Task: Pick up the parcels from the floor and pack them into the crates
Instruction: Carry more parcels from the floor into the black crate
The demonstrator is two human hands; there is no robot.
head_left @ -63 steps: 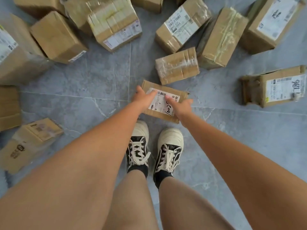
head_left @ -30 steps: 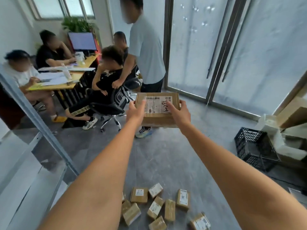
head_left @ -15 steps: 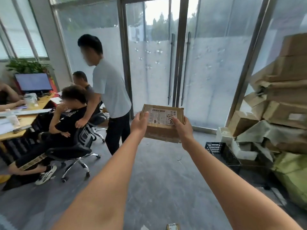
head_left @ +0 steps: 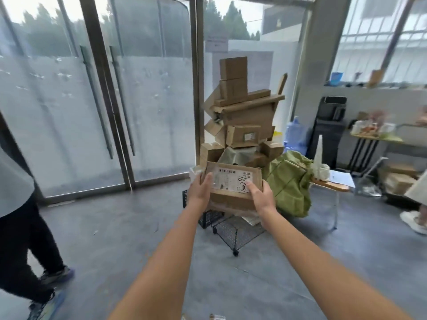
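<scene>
A small brown cardboard parcel (head_left: 232,195) with a white shipping label and black handwriting is held out at arm's length in front of me. My left hand (head_left: 200,190) grips its left side with the thumb on top. My right hand (head_left: 260,197) grips its right side the same way. Just below and beyond the parcel, a black plastic crate (head_left: 208,218) stands on the grey floor, mostly hidden by the parcel and my hands. A black wire-mesh piece (head_left: 235,232) on small wheels stands beside it.
A tall, leaning pile of cardboard boxes (head_left: 242,116) rises behind the crate against the glass doors (head_left: 101,107). A green sack (head_left: 288,183) lies to its right. A person (head_left: 20,227) walks at the left edge. A small table (head_left: 332,183) and another person's shoe (head_left: 413,221) are at right.
I lifted the parcel off the floor with both hands and turned right. The view swung from the people at the desk to the box pile and the crate, now directly below the parcel.
</scene>
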